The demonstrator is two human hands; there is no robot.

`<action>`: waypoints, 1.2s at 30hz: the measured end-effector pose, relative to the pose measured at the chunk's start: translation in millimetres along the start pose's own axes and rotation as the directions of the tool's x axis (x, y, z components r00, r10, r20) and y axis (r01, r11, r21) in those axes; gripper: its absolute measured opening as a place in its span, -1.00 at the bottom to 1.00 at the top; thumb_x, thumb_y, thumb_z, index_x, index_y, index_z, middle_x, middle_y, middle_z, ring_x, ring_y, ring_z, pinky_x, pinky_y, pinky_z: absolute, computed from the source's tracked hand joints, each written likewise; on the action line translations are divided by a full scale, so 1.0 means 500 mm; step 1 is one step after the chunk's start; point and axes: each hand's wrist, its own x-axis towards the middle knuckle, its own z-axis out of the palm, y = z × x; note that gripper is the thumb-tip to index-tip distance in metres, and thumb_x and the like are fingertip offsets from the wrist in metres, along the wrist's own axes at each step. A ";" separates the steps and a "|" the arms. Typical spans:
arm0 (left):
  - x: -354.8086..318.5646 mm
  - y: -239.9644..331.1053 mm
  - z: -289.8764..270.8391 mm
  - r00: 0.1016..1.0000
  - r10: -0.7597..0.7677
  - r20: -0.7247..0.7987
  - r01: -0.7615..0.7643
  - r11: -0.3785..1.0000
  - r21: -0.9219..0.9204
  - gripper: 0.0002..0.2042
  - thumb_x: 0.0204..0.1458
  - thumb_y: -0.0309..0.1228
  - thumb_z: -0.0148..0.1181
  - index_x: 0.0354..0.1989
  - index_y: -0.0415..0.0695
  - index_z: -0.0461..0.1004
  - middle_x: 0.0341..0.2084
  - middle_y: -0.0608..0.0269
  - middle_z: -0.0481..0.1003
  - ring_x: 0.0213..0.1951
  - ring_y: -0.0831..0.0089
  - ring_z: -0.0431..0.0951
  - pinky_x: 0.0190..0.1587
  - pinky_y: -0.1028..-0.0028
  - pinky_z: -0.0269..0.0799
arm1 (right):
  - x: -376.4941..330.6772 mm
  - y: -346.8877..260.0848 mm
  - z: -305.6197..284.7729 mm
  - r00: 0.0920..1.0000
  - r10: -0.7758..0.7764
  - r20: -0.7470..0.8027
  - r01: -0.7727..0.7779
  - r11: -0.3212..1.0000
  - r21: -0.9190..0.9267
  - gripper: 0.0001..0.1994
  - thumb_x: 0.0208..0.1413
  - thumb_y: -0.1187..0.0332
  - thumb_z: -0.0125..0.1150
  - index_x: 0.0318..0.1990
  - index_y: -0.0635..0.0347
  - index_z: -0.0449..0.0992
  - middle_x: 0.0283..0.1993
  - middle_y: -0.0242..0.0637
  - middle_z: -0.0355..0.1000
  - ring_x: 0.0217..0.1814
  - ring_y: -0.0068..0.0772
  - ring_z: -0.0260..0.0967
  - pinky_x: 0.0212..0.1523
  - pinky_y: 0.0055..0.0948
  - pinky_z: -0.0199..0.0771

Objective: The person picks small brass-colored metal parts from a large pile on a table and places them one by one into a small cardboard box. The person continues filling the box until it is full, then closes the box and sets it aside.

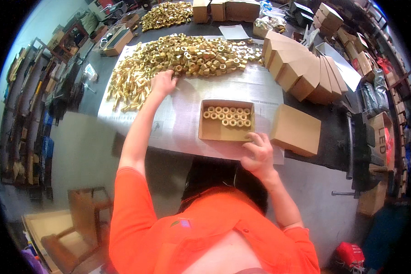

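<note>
My left hand (pixel 164 83) reaches to the near edge of a large pile of brass hex nuts (pixel 201 54). Its fingers are curled together, and whatever they pinch is hidden. Slender brass pieces (pixel 129 86) lie heaped left of that hand. In front of me sits an open cardboard box (pixel 219 133), with rows of brass nuts (pixel 233 116) standing on end along its far part and bare cardboard along its near part. At the box's near right corner is my right hand (pixel 259 153), fingers bent and spread apart, fingertips by the rim.
Newspaper sheets (pixel 178 123) cover the table under the box and pile. A brown cardboard box (pixel 297 130) stands just right of my right hand. Farther right, several cardboard boxes (pixel 301 68) lean in a fanned row. Another heap of brass parts (pixel 166 16) lies at the far side.
</note>
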 end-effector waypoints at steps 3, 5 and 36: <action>0.011 0.008 0.005 0.998 -0.006 0.062 0.003 0.999 0.054 -0.68 -0.08 -0.11 0.23 -0.23 -0.05 0.54 -0.34 0.00 0.57 -0.24 0.04 0.57 -0.20 0.12 0.48 | -0.001 0.000 -0.001 1.000 0.001 0.006 -0.001 1.000 -0.001 -0.76 -0.42 0.43 0.15 -0.45 0.28 0.53 -0.11 -0.14 0.43 -0.04 0.07 0.30 -0.04 -0.15 0.40; 0.001 0.024 -0.005 0.998 0.022 0.062 -0.022 1.000 -0.002 -0.73 -0.14 -0.18 0.23 -0.34 -0.09 0.54 -0.40 0.03 0.57 -0.27 0.06 0.58 -0.21 0.13 0.48 | -0.004 0.005 0.000 1.000 0.007 0.012 -0.008 1.000 0.003 -0.76 -0.42 0.43 0.15 -0.45 0.28 0.53 -0.11 -0.14 0.43 -0.05 0.07 0.30 -0.03 -0.15 0.40; -0.234 0.279 -0.078 0.817 0.543 0.194 -0.508 0.837 -0.202 -0.82 -0.14 -0.35 0.13 -0.66 -0.17 0.45 -0.60 0.07 0.49 -0.47 0.07 0.54 -0.43 0.14 0.44 | -0.003 0.009 0.002 1.000 0.003 0.010 -0.004 1.000 0.005 -0.76 -0.41 0.40 0.16 -0.44 0.24 0.54 -0.04 -0.19 0.44 -0.03 0.06 0.28 -0.02 -0.17 0.42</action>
